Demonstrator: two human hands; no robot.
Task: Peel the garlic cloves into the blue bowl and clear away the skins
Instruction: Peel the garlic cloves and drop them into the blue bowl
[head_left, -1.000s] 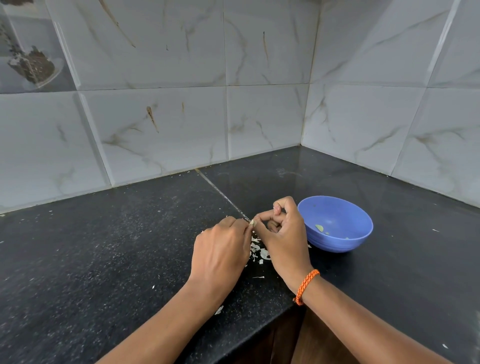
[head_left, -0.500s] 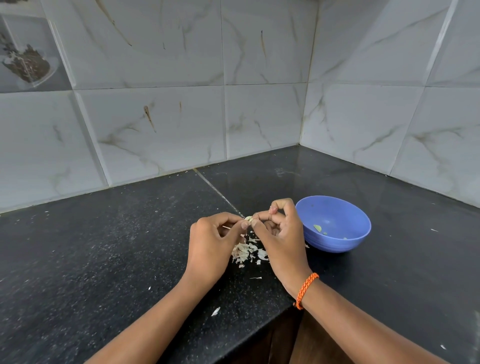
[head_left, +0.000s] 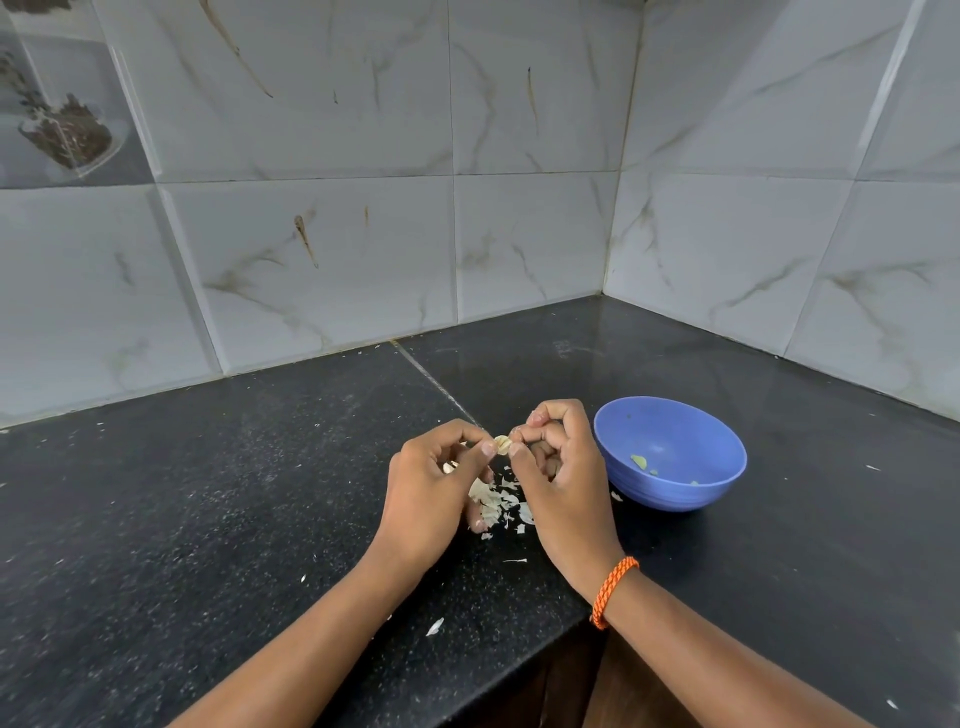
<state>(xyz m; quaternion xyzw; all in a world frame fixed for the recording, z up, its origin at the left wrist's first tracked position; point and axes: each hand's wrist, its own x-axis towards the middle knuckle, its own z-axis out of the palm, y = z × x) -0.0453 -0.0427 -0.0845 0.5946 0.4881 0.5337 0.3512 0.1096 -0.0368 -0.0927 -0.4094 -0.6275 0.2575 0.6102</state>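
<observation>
Left hand (head_left: 434, 480) and right hand (head_left: 558, 467) pinch one garlic clove (head_left: 502, 443) between curled fingertips above the skins (head_left: 498, 501) on the countertop (head_left: 208, 493), just left of the blue bowl (head_left: 670, 452).

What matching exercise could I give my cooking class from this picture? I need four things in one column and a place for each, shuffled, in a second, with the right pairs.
Things:
1. garlic clove
2. bowl
3. skins
4. wristband

Places:
A. round the right wrist
B. heaped on the counter under the hands
C. pinched between the left hand and right hand
D. standing on the counter to the right of the hands

Pairs: 1-C, 2-D, 3-B, 4-A
</observation>
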